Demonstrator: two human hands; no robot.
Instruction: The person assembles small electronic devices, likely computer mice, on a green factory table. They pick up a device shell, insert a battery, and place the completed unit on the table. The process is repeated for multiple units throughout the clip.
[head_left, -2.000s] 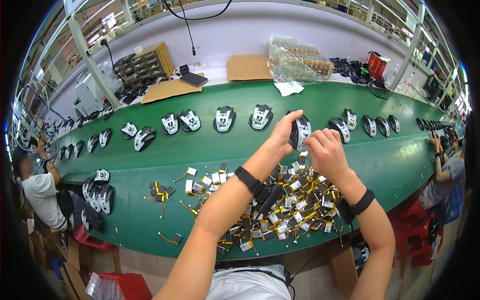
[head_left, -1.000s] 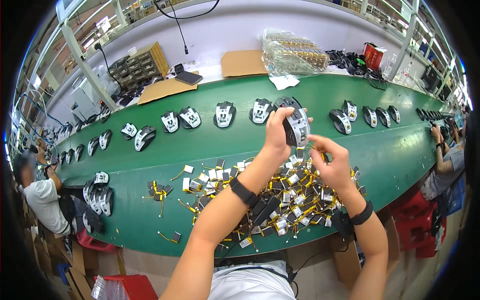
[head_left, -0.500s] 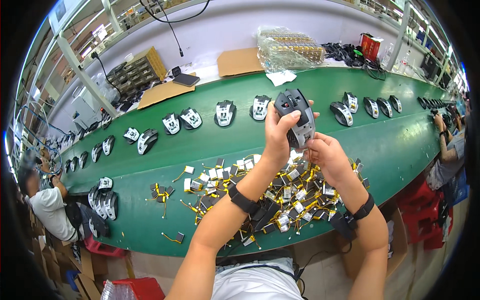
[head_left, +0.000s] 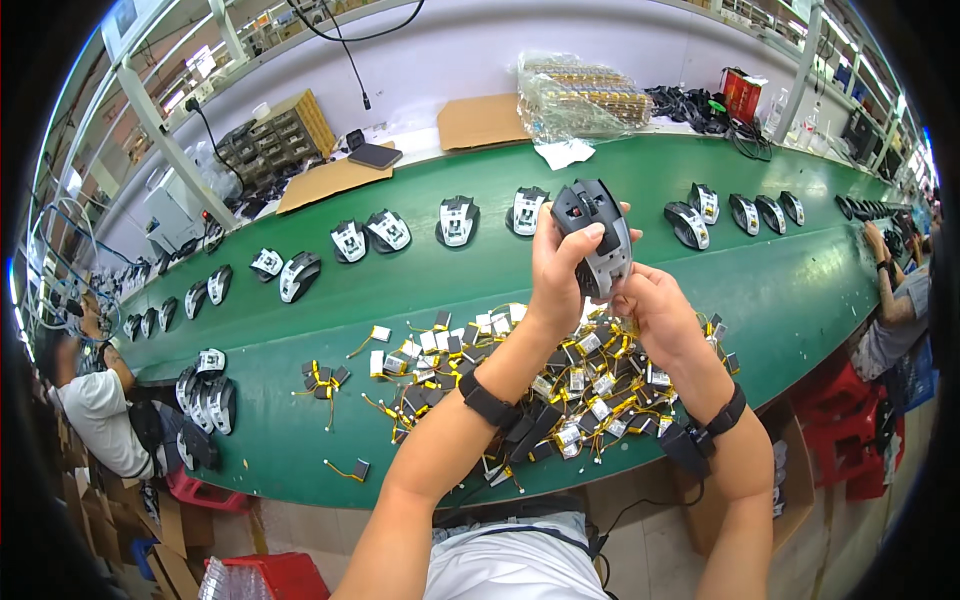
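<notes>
My left hand (head_left: 556, 275) grips a partly assembled black and grey computer mouse (head_left: 608, 238), thumb across its upper side. The mouse is raised above the green bench, its lower end toward me. Against that lower end, the fingers of my right hand (head_left: 662, 315) are pinched together; whatever is between them is too small or hidden to make out. Below both hands spreads a pile of small silver and black battery packs (head_left: 600, 384) with yellow tape and thin wires. My forearms cover part of that pile.
Open mice (head_left: 457, 222) stand in a spaced row along the green belt (head_left: 400, 275). More mice (head_left: 218, 403) cluster at the near left, and a single battery (head_left: 360, 469) lies near the front edge. Cardboard (head_left: 485, 122) and a plastic-wrapped stack (head_left: 585, 92) sit behind. Other people work at both ends.
The right fingertips have closed in slightly at the mouse's lower end, and the thin wire below them shows less. The mice in the row appear shifted very slightly right. My left grip is unchanged.
</notes>
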